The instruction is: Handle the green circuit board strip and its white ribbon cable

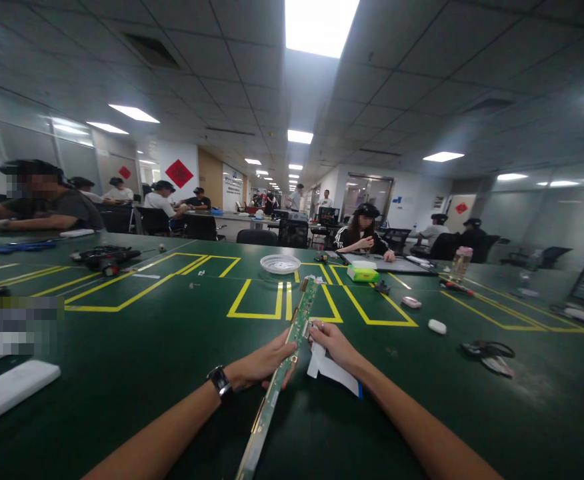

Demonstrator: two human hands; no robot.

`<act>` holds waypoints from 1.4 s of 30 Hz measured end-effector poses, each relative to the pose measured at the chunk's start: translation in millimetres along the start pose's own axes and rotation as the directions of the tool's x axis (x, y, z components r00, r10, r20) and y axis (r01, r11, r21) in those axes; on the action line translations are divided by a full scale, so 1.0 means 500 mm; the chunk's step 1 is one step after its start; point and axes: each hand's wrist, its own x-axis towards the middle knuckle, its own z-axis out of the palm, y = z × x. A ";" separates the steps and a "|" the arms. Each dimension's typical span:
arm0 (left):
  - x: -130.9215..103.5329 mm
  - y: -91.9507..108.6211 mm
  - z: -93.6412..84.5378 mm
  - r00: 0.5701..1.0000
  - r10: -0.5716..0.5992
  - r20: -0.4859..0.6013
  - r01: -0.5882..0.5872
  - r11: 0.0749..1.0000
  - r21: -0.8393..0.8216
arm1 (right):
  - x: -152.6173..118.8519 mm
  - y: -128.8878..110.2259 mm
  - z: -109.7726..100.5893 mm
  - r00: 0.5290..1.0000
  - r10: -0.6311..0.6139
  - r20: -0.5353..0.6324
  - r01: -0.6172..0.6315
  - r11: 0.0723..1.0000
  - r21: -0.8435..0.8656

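A long, narrow green circuit board [299, 319] slants up and away from me above the table, with gold-coloured strips along its left edge. My left hand [271, 357], a dark watch on its wrist, is closed around the board's middle, thumb on top. At the board's right edge my right hand [333, 341] pinches the end of a white flat ribbon cable [339, 373] beside a connector. The cable hangs below my right hand, folded, with a blue tip. Whether its end sits inside the connector I cannot tell.
The green table [182, 373] carries yellow tape outlines. Beyond the board stands a white plastic basket [281, 265]. A green-and-white packet [363, 272], a white case [437, 327] and a black cable [495, 350] lie to the right. A power tool [107, 259] lies left; a person [365, 233] sits opposite.
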 end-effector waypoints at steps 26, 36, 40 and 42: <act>0.058 -0.039 -0.087 0.815 0.397 -0.421 -0.120 0.828 0.547 | -0.003 0.013 -0.043 0.974 -0.069 -0.216 -0.114 0.674 -0.730; 0.053 -0.055 -0.092 0.803 0.515 -0.300 -0.085 0.597 0.797 | -0.018 0.013 -0.043 0.986 -0.161 -0.035 0.043 0.459 -0.887; 0.047 -0.049 -0.085 0.795 0.555 -0.244 -0.109 0.527 0.843 | -0.020 0.020 -0.030 0.980 -0.198 0.013 0.105 0.462 -0.881; 0.047 -0.048 -0.088 0.783 0.570 -0.248 -0.100 0.509 0.855 | -0.021 0.021 -0.019 0.974 -0.220 0.050 0.149 0.464 -0.873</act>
